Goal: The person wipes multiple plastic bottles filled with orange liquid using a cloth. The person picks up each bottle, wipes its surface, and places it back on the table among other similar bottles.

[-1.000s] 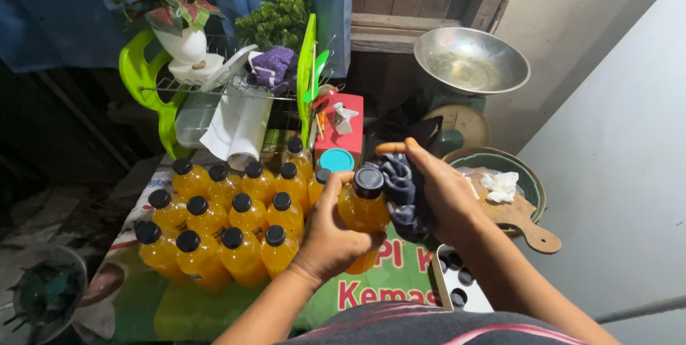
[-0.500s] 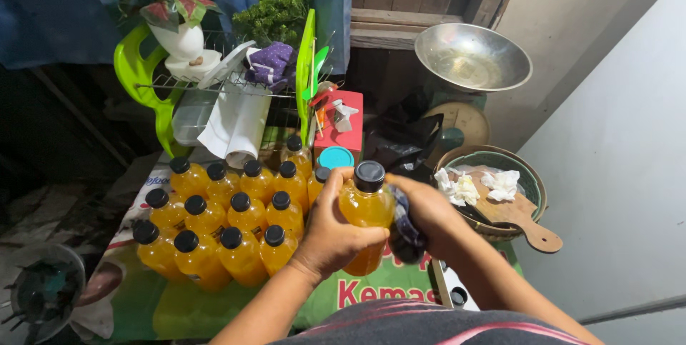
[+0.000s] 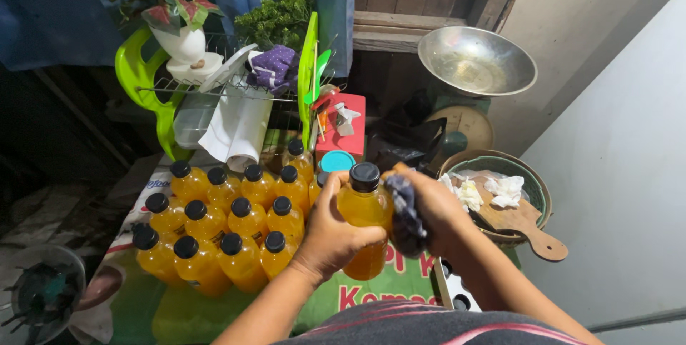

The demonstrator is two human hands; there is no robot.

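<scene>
I note left hand (image 3: 330,234) wrapped round capped orange bottle (image 3: 364,220); right hand (image 3: 436,209) pressing dark cloth (image 3: 406,216) on it; wiping underway, I judge; capped bottle batch (image 3: 229,223) stands beside.

Bare left hand (image 3: 330,234) and bare right hand (image 3: 436,209), no rings, no watch, no gloves. Forearms uncovered, no sleeves showing. At six o'clock, dark grey shirt (image 3: 429,325) with thin pink stripes across the front.
</scene>
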